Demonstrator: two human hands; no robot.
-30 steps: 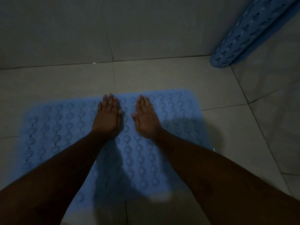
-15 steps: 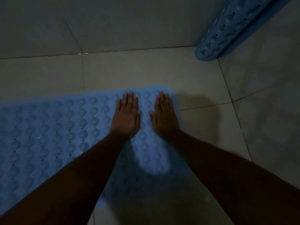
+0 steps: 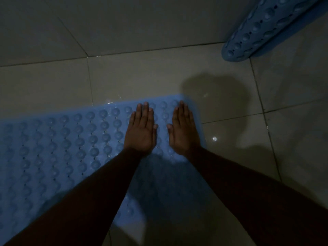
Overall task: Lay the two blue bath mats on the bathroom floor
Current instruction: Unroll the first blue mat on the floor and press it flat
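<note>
A blue bath mat [image 3: 58, 148] with rows of round bumps lies flat on the tiled floor, running off the left edge of the view. My left hand [image 3: 141, 129] and my right hand [image 3: 182, 129] rest palm down side by side on its far right corner, fingers straight and together, holding nothing. The right hand sits at the mat's right edge. A second blue mat [image 3: 262, 31] leans in the upper right corner, its lower end on the floor, its upper part out of view.
The room is dim. Pale floor tiles [image 3: 230, 103] look wet and glossy, with a light glint to the right of my right hand. A tiled wall [image 3: 142, 20] rises at the back, another wall [image 3: 305, 86] on the right.
Both hands have slid rightward along the mat, from its middle to its right end, staying flat on it. The view has shifted right with them.
</note>
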